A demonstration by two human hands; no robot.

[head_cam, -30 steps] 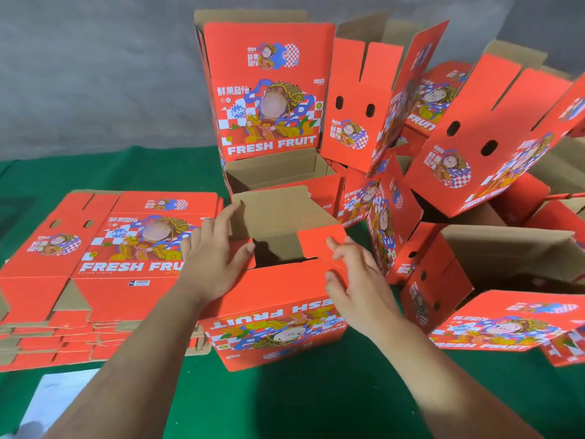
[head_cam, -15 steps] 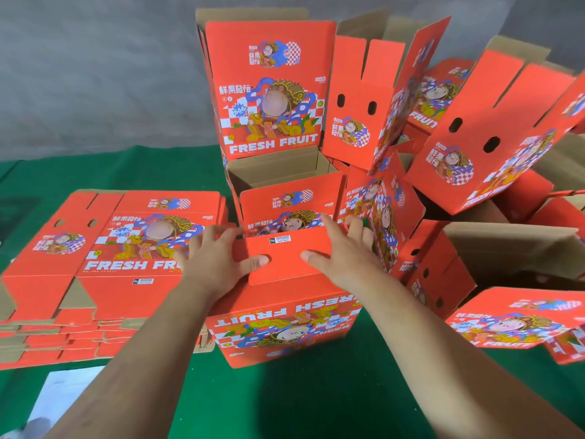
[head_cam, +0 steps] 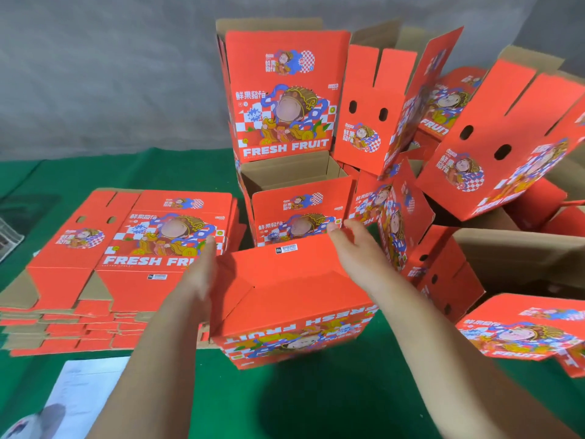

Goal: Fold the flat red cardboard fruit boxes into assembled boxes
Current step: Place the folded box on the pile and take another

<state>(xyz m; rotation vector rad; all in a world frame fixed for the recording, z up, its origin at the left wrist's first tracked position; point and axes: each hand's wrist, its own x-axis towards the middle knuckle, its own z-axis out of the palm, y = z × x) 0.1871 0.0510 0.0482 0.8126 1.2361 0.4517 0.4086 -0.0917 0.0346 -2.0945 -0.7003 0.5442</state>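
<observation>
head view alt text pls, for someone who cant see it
A person's left hand and right hand press flat on the closing flaps of an upside-down red fruit box on a green table. A stack of flat boxes lies to the left; assembled boxes pile up behind and right.

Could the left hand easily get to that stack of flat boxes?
Probably yes: the stack of flat boxes lies right beside the left hand, with nothing between them.
</observation>
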